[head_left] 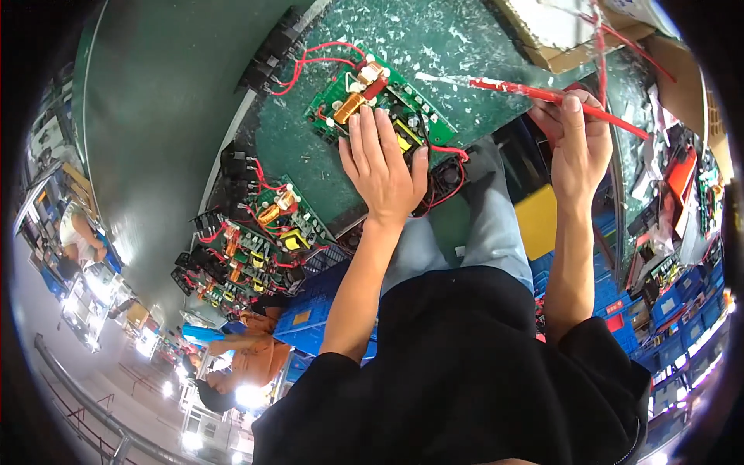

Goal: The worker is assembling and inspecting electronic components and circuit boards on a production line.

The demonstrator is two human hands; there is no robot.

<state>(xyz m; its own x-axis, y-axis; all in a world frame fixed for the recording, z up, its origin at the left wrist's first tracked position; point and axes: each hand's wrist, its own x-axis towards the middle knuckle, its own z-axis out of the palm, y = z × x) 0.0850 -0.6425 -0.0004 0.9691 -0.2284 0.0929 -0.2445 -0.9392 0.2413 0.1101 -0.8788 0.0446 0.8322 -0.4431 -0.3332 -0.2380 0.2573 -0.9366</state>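
A green circuit board (434, 116) lies on the worktop, carrying copper-wound coils, a yellow-wrapped transformer and white blobs of paste. My left hand (381, 167) rests on its near side, fingers stretched out flat and hiding part of the components. Red wires run from the board to black sockets (271, 56) at its upper left. My right hand (577, 139) grips a slim red stick-like tool (515, 89), its thin tip coated in white. That tip points left, just past the board's far right corner and apart from it. A small black fan (449, 177) hangs near the table edge on red wire.
Several similar boards (256, 256) with sockets crowd the left side. A cardboard box (554, 54) smeared with white stands at the far right, red strips hanging by it. Blue crates (310, 318) stand below the bench. Another person (248, 360) sits at lower left.
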